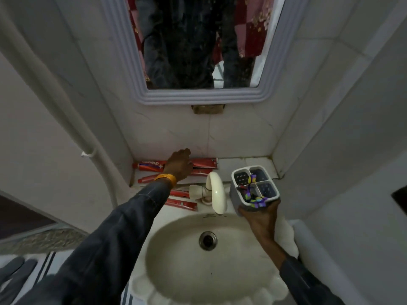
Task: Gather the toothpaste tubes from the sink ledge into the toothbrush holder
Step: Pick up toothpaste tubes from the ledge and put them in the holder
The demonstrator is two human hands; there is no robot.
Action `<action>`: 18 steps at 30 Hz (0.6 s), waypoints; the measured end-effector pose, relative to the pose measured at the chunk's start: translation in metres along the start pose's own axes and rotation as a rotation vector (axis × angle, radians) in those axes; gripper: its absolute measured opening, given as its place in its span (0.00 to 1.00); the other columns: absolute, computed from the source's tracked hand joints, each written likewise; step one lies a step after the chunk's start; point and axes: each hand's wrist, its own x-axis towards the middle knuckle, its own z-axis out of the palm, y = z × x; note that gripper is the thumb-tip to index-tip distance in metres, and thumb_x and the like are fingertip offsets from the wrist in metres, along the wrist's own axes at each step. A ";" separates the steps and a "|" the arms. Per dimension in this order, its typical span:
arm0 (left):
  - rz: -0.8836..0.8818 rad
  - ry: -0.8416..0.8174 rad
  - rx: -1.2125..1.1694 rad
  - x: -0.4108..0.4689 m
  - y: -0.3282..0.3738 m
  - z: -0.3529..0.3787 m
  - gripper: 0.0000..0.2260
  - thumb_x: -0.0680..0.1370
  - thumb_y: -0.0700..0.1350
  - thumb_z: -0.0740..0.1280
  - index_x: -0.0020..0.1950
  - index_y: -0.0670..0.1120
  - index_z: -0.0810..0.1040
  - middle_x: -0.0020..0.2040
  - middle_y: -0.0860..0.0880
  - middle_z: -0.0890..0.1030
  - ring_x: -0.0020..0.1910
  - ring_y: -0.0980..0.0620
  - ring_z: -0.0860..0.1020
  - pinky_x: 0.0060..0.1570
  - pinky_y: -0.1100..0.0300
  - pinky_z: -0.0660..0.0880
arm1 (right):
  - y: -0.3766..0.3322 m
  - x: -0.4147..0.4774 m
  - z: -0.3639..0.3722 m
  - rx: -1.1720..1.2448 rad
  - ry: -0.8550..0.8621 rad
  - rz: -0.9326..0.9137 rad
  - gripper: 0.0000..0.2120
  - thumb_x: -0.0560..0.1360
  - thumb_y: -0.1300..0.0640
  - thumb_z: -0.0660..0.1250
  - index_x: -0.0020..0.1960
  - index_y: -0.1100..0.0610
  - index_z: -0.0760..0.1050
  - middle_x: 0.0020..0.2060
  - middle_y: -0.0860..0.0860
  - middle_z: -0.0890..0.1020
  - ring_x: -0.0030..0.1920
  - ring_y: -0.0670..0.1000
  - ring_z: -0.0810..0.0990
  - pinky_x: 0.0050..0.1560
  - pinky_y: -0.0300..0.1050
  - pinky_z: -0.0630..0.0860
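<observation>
Several red toothpaste tubes lie on the ledge behind the sink: one at the back (204,162), one at the back left (148,166), one under my wrist (147,178), and two nearer the basin (181,204). My left hand (179,165) rests palm down on the back tubes; whether its fingers grip one is hidden. My right hand (261,217) holds the grey four-compartment toothbrush holder (253,188) above the basin's right rim. Purple-and-yellow toothbrushes stick out of its front compartment.
A cream tap (217,192) stands between my hands on the ledge. The white basin (167,245) with its drain lies below. A framed mirror (198,95) hangs on the tiled wall, and a white pipe (66,119) runs down the left wall.
</observation>
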 end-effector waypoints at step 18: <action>0.141 -0.150 0.251 0.066 0.020 0.045 0.19 0.77 0.55 0.69 0.59 0.41 0.79 0.58 0.42 0.80 0.57 0.42 0.79 0.60 0.51 0.75 | 0.041 0.017 -0.006 -0.032 -0.069 0.090 0.49 0.59 0.66 0.89 0.74 0.57 0.69 0.62 0.49 0.84 0.61 0.47 0.86 0.60 0.44 0.81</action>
